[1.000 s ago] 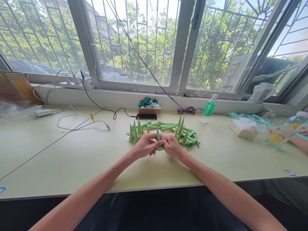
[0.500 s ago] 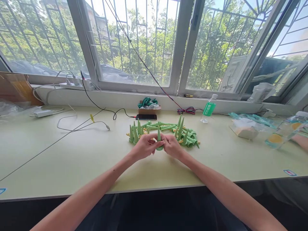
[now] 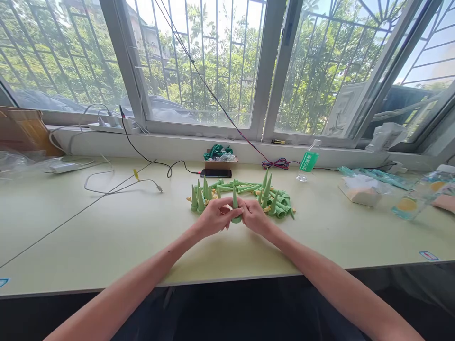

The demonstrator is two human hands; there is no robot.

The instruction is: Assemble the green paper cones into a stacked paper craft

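A green plastic cone stands point-up between my two hands, just above the pale table. My left hand grips its left side and my right hand grips its right side and base. Right behind my hands lies a heap of green cones with small yellow bits among them. Several cones at the heap's left stand upright.
A black phone and a small box of green parts lie behind the heap. Cables cross the left table. A water bottle stands right. Plastic bags and another person's hand are at far right.
Both hands stay on the same cone with only slight finger shifts. The other person's arm at far right has drawn back toward the edge of view.
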